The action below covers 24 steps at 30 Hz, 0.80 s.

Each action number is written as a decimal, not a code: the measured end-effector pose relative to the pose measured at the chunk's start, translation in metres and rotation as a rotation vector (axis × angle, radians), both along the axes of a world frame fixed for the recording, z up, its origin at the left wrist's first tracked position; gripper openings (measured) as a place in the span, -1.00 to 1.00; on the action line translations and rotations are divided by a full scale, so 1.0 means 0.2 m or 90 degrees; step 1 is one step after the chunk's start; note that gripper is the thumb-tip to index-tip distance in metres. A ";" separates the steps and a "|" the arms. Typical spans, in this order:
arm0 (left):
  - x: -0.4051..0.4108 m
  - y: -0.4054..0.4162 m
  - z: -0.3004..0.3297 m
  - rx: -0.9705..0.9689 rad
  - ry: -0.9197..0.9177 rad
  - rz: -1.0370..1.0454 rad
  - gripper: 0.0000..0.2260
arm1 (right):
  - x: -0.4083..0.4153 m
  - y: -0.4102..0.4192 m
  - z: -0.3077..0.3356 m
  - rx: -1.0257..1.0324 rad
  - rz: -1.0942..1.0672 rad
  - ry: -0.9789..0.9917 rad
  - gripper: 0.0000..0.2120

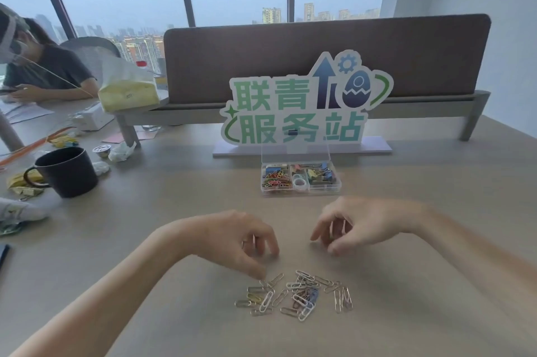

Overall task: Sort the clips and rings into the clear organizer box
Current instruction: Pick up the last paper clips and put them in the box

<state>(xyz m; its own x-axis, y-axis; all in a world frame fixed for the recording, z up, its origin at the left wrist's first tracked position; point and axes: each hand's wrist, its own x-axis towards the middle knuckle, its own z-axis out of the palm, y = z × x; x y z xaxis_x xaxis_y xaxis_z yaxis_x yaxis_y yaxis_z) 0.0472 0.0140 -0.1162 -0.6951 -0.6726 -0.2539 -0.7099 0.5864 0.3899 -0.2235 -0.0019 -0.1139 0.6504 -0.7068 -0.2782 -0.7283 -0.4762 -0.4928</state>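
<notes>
A loose heap of paper clips lies on the counter. The left hand pinches clips at the heap's left edge. The right hand holds clips in curled fingers above the counter. The organizer box sits open beyond, clips and a ring inside.

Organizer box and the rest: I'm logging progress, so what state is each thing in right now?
Organizer box: lid open, upright; compartments hold colored clips and a ring.
Paper clips: loose pile on the table, unsorted.
Left hand: fingers curled, fingertips at the pile's edge.
Right hand: fingers curled, pinching a clip.
Dark mug: upright.
</notes>
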 end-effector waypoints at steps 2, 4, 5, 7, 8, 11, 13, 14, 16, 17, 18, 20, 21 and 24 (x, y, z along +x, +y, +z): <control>0.00 0.08 0.03 0.066 -0.053 -0.025 -0.47 | -0.02 0.09 0.00 0.037 0.019 0.009 -0.52; 0.00 0.13 0.03 0.068 -0.084 -0.039 -0.37 | -0.03 0.17 0.01 0.056 0.034 0.033 -0.39; 0.00 0.14 0.03 0.053 -0.095 -0.043 -0.36 | -0.02 0.21 0.01 0.046 0.044 0.049 -0.35; -0.01 0.16 0.01 0.034 -0.090 -0.035 -0.36 | 0.00 0.25 -0.02 0.002 0.050 0.070 -0.31; -0.01 0.16 0.00 0.035 -0.081 -0.027 -0.36 | 0.01 0.27 -0.03 -0.017 0.043 0.066 -0.31; 0.00 0.16 -0.02 0.027 -0.059 -0.018 -0.41 | 0.05 0.29 -0.08 -0.037 0.016 0.012 -0.40; 0.01 0.17 -0.02 0.007 -0.028 -0.017 -0.52 | 0.08 0.30 -0.09 -0.046 -0.001 -0.020 -0.47; 0.01 0.18 -0.03 -0.004 -0.005 -0.009 -0.58 | 0.09 0.31 -0.09 -0.055 -0.010 -0.034 -0.51; 0.00 0.21 -0.05 -0.018 0.034 0.016 -0.65 | 0.12 0.32 -0.10 -0.066 -0.028 -0.067 -0.60; 0.00 0.23 -0.06 -0.023 0.051 0.031 -0.68 | 0.12 0.33 -0.10 -0.069 -0.037 -0.084 -0.63; 0.00 0.24 -0.07 -0.027 0.068 0.049 -0.70 | 0.12 0.34 -0.11 -0.071 -0.044 -0.097 -0.66; -0.01 0.28 -0.10 -0.038 0.102 0.085 -0.74 | 0.11 0.36 -0.13 -0.082 -0.054 -0.108 -0.71; -0.01 0.30 -0.11 -0.046 0.114 0.100 -0.76 | 0.10 0.37 -0.13 -0.093 -0.055 -0.108 -0.73; -0.01 0.36 -0.15 -0.074 0.133 0.140 -0.81 | 0.08 0.41 -0.13 -0.134 -0.063 -0.092 -0.71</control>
<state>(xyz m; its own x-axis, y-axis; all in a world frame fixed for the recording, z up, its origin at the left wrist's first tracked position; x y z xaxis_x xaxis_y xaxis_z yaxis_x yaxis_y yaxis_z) 0.0446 0.0857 -0.1457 -0.5591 -0.8284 -0.0341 -0.7361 0.4770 0.4802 -0.2067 0.0804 -0.1406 0.5972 -0.8016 -0.0278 -0.7056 -0.5085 -0.4936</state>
